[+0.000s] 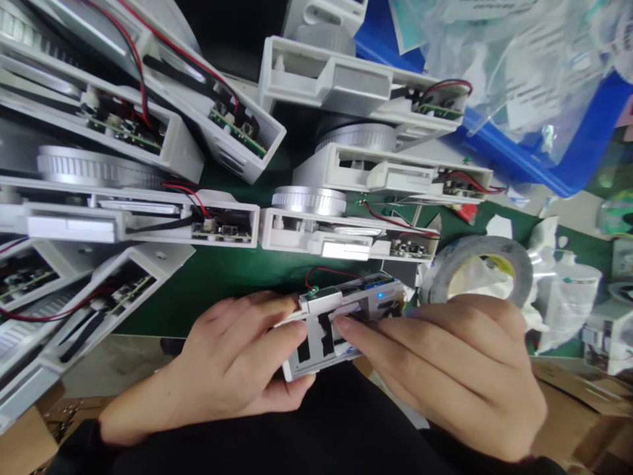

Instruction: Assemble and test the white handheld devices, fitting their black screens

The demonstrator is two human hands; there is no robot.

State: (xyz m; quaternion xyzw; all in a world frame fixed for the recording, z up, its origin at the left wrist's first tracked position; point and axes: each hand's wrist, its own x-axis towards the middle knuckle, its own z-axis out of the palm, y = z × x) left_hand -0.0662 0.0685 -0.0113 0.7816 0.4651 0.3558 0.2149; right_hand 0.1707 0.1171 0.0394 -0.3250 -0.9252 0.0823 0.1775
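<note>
My left hand [247, 349] grips the left end of a white device housing [316, 363], thumb on its face and fingers behind it. The open inside of the housing faces me, with black strips [326, 333] across it and a blue light [380, 295] glowing near its right end. A red wire and a small green board [313, 290] show along its top edge. My right hand [445, 369] is closed at the right part of the housing, its index fingertip pressed near a black strip. The right thumb and any small thing under the fingers are hidden.
Several similar white housings [346, 237] with silver dials, circuit boards and red-black wires lie on the green table [222, 274]. At the right are a tape roll [435, 270] and crumpled plastic. A blue bin [578, 171] holds clear bags. Cardboard boxes [568, 422] stand below the table.
</note>
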